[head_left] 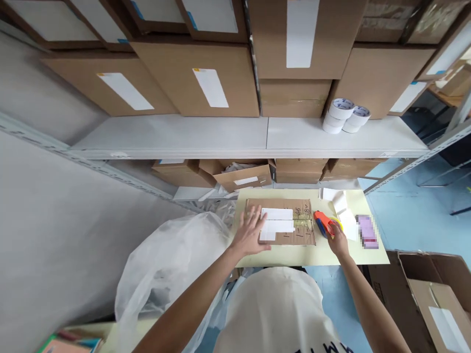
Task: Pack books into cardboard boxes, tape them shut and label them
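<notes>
White shirt nearside of carton. I judge step: taping. Left hand splayed on carton, right hand gripping tape dispenser; next calls for alignment.

From where I stand, the room is laid out as follows. Left: a plain, pale grey wall. Ahead: a shelving rack — light grey boards between perforated metal uprights — with brown shelved cartons on its levels. Before it stands a table with a pale yellow top. Right: smooth blue floor, with dark furniture beyond — thin-legged, only partly visible. Light is soft.
</notes>
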The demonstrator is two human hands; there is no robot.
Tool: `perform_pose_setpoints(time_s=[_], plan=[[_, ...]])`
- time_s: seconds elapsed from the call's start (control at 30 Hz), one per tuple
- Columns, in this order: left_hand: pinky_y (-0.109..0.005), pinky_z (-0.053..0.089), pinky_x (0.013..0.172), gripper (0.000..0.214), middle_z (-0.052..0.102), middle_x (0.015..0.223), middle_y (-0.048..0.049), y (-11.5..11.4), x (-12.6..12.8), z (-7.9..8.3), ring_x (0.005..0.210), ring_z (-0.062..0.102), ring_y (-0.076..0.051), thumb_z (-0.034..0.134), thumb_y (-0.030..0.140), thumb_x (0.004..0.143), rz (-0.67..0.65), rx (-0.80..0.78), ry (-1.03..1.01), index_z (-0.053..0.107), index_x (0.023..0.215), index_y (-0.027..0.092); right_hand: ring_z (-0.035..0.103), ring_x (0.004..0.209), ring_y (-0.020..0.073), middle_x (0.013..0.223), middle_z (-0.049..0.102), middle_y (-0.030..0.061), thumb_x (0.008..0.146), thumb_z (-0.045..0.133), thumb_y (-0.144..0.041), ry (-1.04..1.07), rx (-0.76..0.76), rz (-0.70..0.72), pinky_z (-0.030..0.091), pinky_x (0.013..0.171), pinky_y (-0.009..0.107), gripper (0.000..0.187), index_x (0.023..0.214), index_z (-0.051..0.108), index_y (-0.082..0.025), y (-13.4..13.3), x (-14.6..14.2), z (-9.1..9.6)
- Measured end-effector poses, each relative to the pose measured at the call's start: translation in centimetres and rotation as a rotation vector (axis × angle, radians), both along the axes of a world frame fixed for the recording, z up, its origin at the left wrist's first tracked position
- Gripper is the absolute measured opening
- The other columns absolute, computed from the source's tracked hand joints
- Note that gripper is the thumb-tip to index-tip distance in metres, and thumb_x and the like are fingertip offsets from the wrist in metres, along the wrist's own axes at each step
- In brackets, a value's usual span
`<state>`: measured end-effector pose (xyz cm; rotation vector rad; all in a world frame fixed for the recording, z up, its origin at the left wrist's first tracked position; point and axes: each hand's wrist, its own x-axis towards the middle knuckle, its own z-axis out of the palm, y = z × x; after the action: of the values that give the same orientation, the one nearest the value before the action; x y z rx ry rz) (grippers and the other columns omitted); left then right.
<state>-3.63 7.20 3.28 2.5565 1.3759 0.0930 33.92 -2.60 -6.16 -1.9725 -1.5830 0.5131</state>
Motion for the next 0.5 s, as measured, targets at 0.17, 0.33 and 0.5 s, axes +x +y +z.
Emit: perform_pose_setpoints(time_s=[0.17,0.33,0.5], plan=[[-0.069,0.011,0.116,0.105,0.019,0.164,-0.0213,-0.2,3.7,-0.8,0.15,0.013,-0.047,0.072,0.066,0.069,-0.02,-0.059,0.089,0.033,0.155,0.02,0.064,0.118,0.0336,0.125,0.068,0.019,0.082,0.058,-0.019,-0.232,-0.268,-0.009,0.044,0.106,0.052,0.057,0.138,0.047,-0.016,-0.8,-0.8,-0.7],[-0.07,0.022,0.112,0.102,0.017,0.163,-0.0259,2.2,5.5,-1.0,0.15,0.011,-0.048,0.053,0.074,0.08,0.188,-0.08,0.196,0.027,0.156,0.011,0.066,0.112,0.0312,0.123,0.069,0.0198,0.081,0.06,-0.012,-0.202,-0.393,-0.062,0.041,0.106,0.045,0.069,0.146,0.037,-0.013,1.1,-1.7,-1.3],[-0.069,0.021,0.113,0.107,0.006,0.166,-0.0221,3.6,6.4,0.3,0.151,0.003,-0.047,0.054,0.075,0.08,0.222,-0.183,0.296,0.018,0.159,0.013,0.065,0.113,0.0304,0.121,0.071,0.0149,0.083,0.048,-0.008,-0.127,-0.338,-0.051,0.04,0.104,0.046,0.065,0.147,0.04,-0.017,0.9,-0.8,-0.3]])
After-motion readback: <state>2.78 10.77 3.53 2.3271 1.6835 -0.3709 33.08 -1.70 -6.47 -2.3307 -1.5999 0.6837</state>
